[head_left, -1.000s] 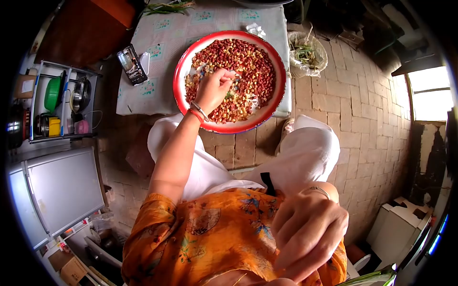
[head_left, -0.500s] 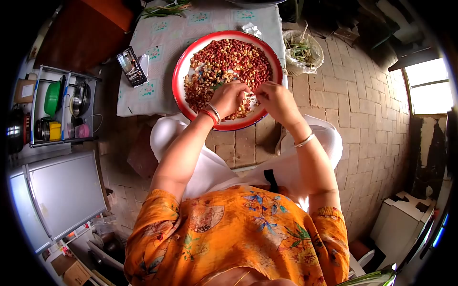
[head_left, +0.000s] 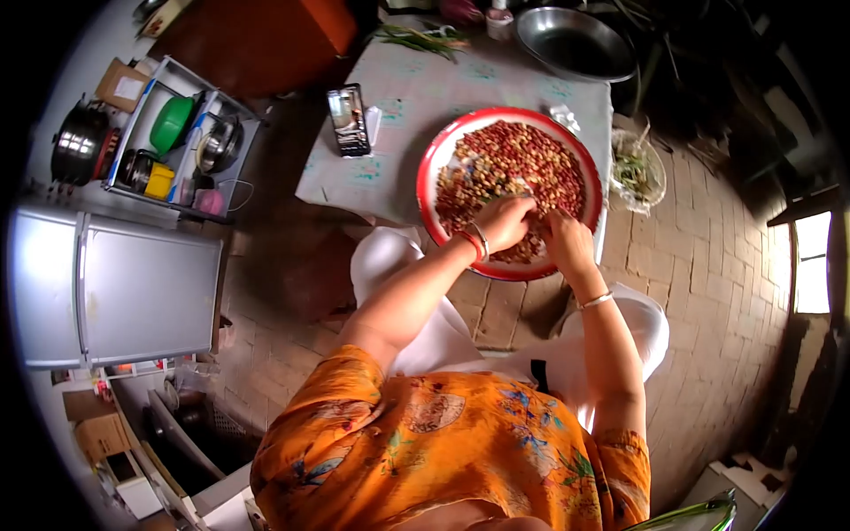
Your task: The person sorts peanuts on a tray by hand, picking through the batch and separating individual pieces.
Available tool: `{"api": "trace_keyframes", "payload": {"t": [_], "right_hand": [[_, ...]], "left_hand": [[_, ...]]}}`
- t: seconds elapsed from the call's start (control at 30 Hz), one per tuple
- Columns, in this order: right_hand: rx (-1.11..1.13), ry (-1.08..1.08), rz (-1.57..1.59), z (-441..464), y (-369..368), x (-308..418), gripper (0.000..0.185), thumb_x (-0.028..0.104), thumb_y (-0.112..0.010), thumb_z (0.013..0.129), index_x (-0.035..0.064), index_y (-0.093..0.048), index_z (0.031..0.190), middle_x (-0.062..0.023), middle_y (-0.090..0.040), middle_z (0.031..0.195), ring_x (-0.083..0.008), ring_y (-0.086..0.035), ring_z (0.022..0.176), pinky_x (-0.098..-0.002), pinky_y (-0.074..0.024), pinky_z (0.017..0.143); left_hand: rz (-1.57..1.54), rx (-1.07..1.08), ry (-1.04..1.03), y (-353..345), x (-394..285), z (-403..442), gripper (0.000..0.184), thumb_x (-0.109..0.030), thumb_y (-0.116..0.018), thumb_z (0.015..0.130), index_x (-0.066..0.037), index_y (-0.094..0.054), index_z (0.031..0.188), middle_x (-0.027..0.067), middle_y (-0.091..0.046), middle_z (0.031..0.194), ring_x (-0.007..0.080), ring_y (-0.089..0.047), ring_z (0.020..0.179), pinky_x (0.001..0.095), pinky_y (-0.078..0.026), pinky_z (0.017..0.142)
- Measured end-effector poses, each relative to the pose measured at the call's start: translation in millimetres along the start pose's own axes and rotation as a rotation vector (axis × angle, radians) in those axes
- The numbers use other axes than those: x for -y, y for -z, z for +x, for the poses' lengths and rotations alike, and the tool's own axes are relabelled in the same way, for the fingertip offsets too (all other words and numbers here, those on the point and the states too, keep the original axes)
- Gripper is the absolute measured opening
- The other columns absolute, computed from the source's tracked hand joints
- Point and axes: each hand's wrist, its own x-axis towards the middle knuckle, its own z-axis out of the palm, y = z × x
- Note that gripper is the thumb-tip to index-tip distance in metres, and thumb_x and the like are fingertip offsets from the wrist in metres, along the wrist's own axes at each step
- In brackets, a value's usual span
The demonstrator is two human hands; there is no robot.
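Note:
A white tray with a red rim [head_left: 428,202] sits on the table [head_left: 398,196], filled with red and pale nuts or beans [head_left: 522,159]. Over its near part is my left hand [head_left: 506,221], wearing a bracelet and a red band, its fingers bent together. Just to the right, my right hand [head_left: 567,241] is above the near right of the tray, fingertips pinched and pointing down into the pieces. The two hands are close to each other. Whatever lies between the fingers of either hand is too small to make out.
A phone [head_left: 349,120] stands at the table's left. Green stalks [head_left: 418,40] and a metal basin [head_left: 575,44] are at its far side. Crumpled white paper [head_left: 564,117] lies beyond the tray. A lined basket [head_left: 639,170] stands on the floor at right. Shelves [head_left: 181,142] and a fridge [head_left: 150,292] are at left.
My right hand has come from near the camera down to the tray beside my left hand. The view has turned, so the table and tray appear further right and lower.

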Motion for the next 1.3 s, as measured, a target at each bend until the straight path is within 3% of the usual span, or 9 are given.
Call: {"api": "trace_keyframes", "payload": {"t": [0.07,0.1,0.23,0.53,0.77,1.1,1.2,1.23,1.3], "right_hand": [[-0.097,-0.022,0.112,3,-1,7,0.013,0.013,-0.059,0.083,0.0025,-0.053,0.086,-0.0200,-0.064,0.078,-0.0392,-0.063,0.069,-0.0487,-0.0507,0.061],[-0.149,0.024,0.233,5,0,9,0.011,0.009,-0.059,0.084,0.0022,-0.052,0.088,-0.0207,-0.064,0.078,-0.0396,-0.064,0.072,-0.0484,-0.0503,0.062],[-0.157,0.022,0.445,7,6,19,0.011,0.005,-0.058,0.085,0.0019,-0.054,0.095,-0.0209,-0.065,0.080,-0.0409,-0.064,0.077,-0.0466,-0.0501,0.064],[-0.245,-0.017,0.617,17,-9,20,0.008,0.006,-0.056,0.091,0.0009,-0.059,0.096,-0.0185,-0.067,0.079,-0.0359,-0.066,0.073,-0.0409,-0.0509,0.063],[-0.008,-0.205,1.054,12,5,25,0.018,0.008,-0.049,0.097,0.0004,-0.066,0.100,-0.0019,-0.059,0.064,-0.0064,-0.049,0.048,-0.0237,-0.0384,0.044],[0.034,-0.242,1.106,12,19,15,0.024,0.001,-0.046,0.095,0.0010,-0.058,0.115,-0.0032,-0.058,0.064,-0.0083,-0.053,0.048,-0.0246,-0.0429,0.042],[-0.059,-0.212,0.859,15,29,2,0.019,0.002,-0.048,0.091,0.0018,-0.065,0.099,-0.0077,-0.062,0.066,-0.0128,-0.057,0.049,-0.0288,-0.0471,0.048],[-0.030,-0.265,0.684,12,33,-4,0.016,0.007,-0.052,0.087,0.0039,-0.067,0.090,-0.0125,-0.066,0.072,-0.0230,-0.064,0.059,-0.0356,-0.0509,0.058],[-0.070,-0.115,0.478,8,21,-19,0.014,0.010,-0.055,0.085,0.0054,-0.068,0.088,-0.0137,-0.067,0.075,-0.0291,-0.065,0.068,-0.0396,-0.0512,0.064]], "left_hand": [[-0.175,0.048,0.077,6,-5,3,0.015,-0.004,-0.058,0.079,-0.001,-0.062,0.093,0.0201,-0.066,0.087,0.0321,-0.065,0.085,0.0387,-0.052,0.074],[-0.270,0.065,0.080,7,-4,5,0.017,0.001,-0.055,0.081,0.001,-0.063,0.095,0.0173,-0.068,0.087,0.0233,-0.067,0.079,0.0338,-0.052,0.071],[-0.672,0.018,0.152,-13,9,6,0.021,0.005,-0.049,0.086,0.004,-0.063,0.102,0.0067,-0.068,0.088,0.0116,-0.062,0.074,0.0282,-0.053,0.068],[-0.747,0.053,0.398,8,-4,0,0.021,-0.005,-0.047,0.094,-0.001,-0.061,0.109,0.0021,-0.063,0.084,0.0071,-0.060,0.070,0.0224,-0.050,0.058],[-1.216,0.085,0.359,8,8,-3,0.022,-0.008,-0.046,0.096,-0.001,-0.061,0.111,0.0056,-0.066,0.099,0.0129,-0.065,0.087,0.0260,-0.053,0.078],[-1.410,0.141,0.506,-1,20,-3,0.024,-0.002,-0.043,0.094,0.000,-0.060,0.112,0.0087,-0.066,0.102,0.0180,-0.065,0.095,0.0327,-0.053,0.088],[-1.263,0.117,0.490,6,13,-2,0.022,-0.001,-0.045,0.093,0.001,-0.060,0.110,0.0086,-0.066,0.103,0.0168,-0.065,0.095,0.0315,-0.053,0.088],[-1.198,0.102,0.463,4,14,-2,0.022,0.000,-0.044,0.093,0.001,-0.060,0.109,0.0083,-0.066,0.103,0.0161,-0.065,0.095,0.0304,-0.053,0.086],[-1.018,0.079,0.387,-2,23,2,0.024,0.001,-0.043,0.093,0.001,-0.060,0.110,0.0063,-0.064,0.103,0.0135,-0.063,0.092,0.0274,-0.053,0.080]]}}
